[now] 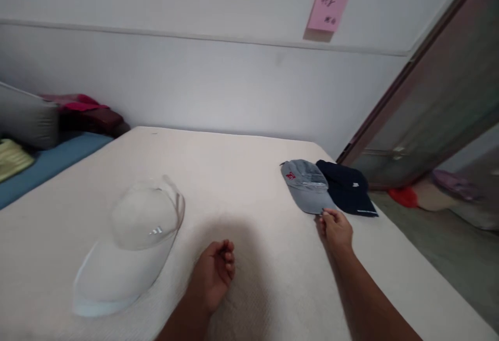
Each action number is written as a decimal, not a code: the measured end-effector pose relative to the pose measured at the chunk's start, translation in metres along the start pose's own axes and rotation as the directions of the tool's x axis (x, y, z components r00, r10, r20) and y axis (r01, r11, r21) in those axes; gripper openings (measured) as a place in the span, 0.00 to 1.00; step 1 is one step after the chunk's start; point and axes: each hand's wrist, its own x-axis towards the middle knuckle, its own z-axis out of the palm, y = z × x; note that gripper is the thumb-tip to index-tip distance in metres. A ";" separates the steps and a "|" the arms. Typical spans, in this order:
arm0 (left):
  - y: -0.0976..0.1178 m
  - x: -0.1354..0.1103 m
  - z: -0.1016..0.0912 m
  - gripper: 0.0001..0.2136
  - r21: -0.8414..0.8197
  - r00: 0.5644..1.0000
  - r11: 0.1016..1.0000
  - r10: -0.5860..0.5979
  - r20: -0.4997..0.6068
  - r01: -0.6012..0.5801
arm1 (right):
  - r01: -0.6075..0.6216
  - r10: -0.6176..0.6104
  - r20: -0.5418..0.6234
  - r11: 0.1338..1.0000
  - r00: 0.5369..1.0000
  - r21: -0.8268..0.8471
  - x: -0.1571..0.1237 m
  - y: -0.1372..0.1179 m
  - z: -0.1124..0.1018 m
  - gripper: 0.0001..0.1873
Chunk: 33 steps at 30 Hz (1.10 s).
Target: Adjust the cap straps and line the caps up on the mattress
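A grey-blue baseball cap (306, 187) with a red emblem lies on the white-covered surface, its brim towards me. The fingertips of my right hand (337, 229) pinch the front edge of that brim. A dark navy cap (351, 187) rests beside and partly under the grey one. My left hand (214, 273) is over the middle of the surface, fingers curled in with nothing seen in them. To its left is a pale white cap (128, 247), blurred, with a small silvery mark and its brim towards me.
The surface (234, 174) meets a white wall (195, 81) at the back. A pink note (329, 8) is taped there. Grey cushion (31, 115) and folded red cloth (83, 103) lie at the left. At the right is floor, with a red item (403, 197) on it.
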 end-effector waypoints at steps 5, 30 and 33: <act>0.013 -0.007 -0.008 0.04 -0.044 1.000 0.999 0.011 -0.014 -0.011 | 0.063 -0.066 -0.023 0.991 0.998 -0.119 -0.024 0.002 0.002 0.10; 0.044 -0.037 -0.039 0.08 -0.255 0.998 0.965 0.059 0.006 -0.056 | -0.026 0.186 0.842 0.979 0.506 -0.201 -0.258 -0.013 0.266 0.09; 0.041 -0.037 -0.039 0.07 -0.234 0.999 0.972 0.029 0.017 -0.025 | -0.069 0.131 0.857 0.991 0.498 -0.112 -0.252 -0.025 0.251 0.09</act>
